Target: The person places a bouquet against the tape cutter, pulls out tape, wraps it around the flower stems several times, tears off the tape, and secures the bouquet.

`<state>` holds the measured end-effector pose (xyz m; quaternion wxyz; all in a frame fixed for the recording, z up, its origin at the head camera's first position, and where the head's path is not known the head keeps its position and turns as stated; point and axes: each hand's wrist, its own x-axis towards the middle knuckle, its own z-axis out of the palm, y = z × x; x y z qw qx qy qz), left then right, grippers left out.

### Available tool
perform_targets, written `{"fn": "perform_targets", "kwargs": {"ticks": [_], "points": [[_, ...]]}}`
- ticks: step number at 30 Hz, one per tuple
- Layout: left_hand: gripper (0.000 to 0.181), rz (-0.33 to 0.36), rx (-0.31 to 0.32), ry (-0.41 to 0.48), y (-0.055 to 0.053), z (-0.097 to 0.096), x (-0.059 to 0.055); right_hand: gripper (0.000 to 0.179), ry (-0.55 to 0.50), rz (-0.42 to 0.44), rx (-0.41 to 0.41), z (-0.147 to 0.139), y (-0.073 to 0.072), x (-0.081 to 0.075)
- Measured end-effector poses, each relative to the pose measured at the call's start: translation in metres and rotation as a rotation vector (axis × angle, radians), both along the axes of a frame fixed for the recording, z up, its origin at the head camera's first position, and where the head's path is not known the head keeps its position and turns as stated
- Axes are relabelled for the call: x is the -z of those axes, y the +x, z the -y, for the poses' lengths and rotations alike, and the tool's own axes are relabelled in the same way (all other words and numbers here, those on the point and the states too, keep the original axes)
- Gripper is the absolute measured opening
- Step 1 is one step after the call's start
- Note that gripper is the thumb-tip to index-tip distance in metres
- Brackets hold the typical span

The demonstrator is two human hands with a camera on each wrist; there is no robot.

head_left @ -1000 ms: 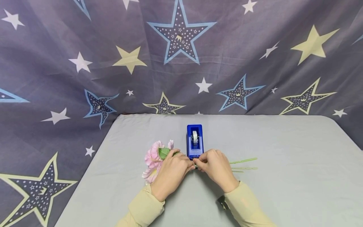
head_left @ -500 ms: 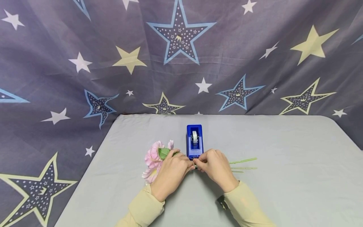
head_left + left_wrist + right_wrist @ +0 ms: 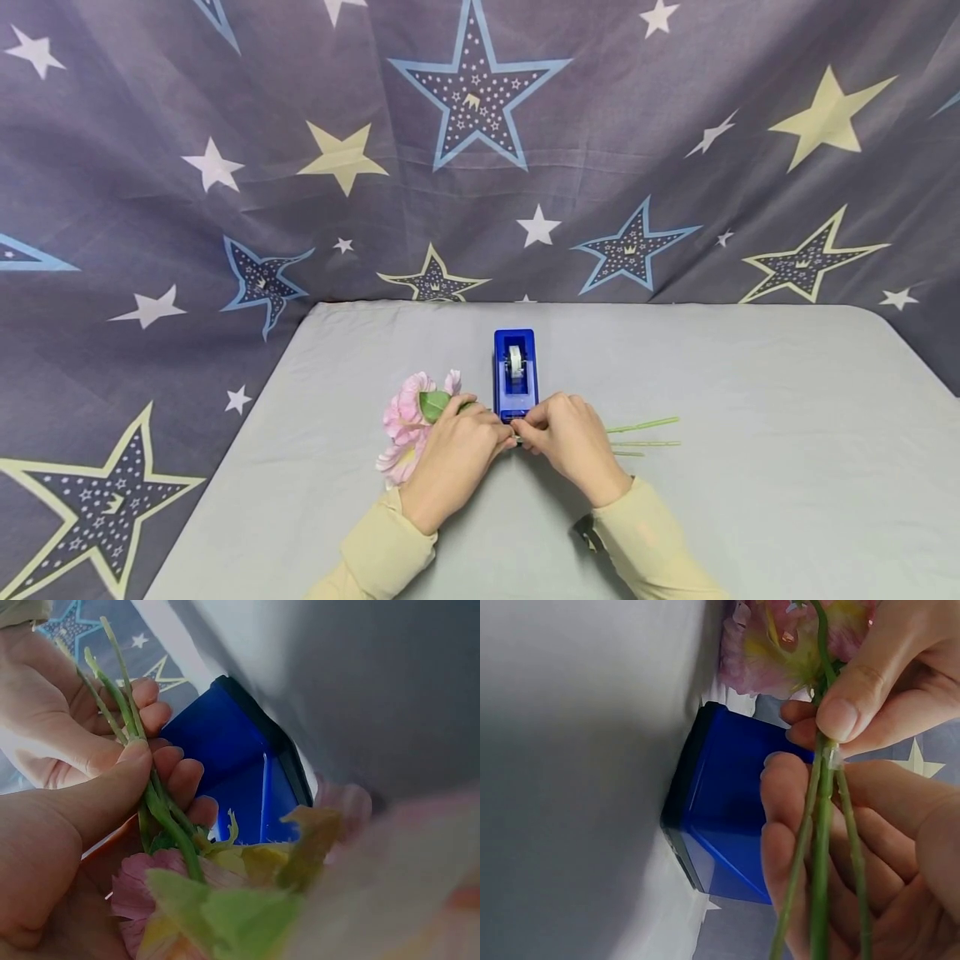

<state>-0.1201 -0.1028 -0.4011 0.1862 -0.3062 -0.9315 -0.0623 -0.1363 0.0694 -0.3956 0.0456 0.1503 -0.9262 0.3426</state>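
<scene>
Pink artificial flowers (image 3: 405,414) lie to the left of my hands, and their green stems (image 3: 645,422) stick out on the right. My left hand (image 3: 457,450) pinches the stems between thumb and fingers just below the blooms, as the left wrist view shows. Beside it, my right hand (image 3: 573,442) has its thumb and curled fingers at the same bundle. A small piece of clear tape (image 3: 836,757) shows on the stems by the right thumb, whose tip is partly hidden behind them. Just beyond the fingertips stands a blue tape dispenser (image 3: 516,401).
The tape dispenser carries a roll of tape (image 3: 515,362), and its near end is right at the hands. A light grey cloth covers the table (image 3: 750,500). Behind the table hangs a dark curtain (image 3: 480,217) printed with stars.
</scene>
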Motion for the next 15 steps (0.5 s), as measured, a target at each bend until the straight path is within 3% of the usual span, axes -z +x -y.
{"fn": "perform_targets", "kwargs": {"ticks": [8,15], "points": [[0.018,-0.017,-0.007,-0.060,0.0024,-0.0027,0.0097,0.031,0.078,-0.009,-0.039,0.0007,0.0006,0.0104],[0.017,0.005,-0.001,-0.048,0.0024,-0.0040,0.0044,0.024,0.032,0.038,-0.069,-0.0056,-0.0016,0.0045]]}}
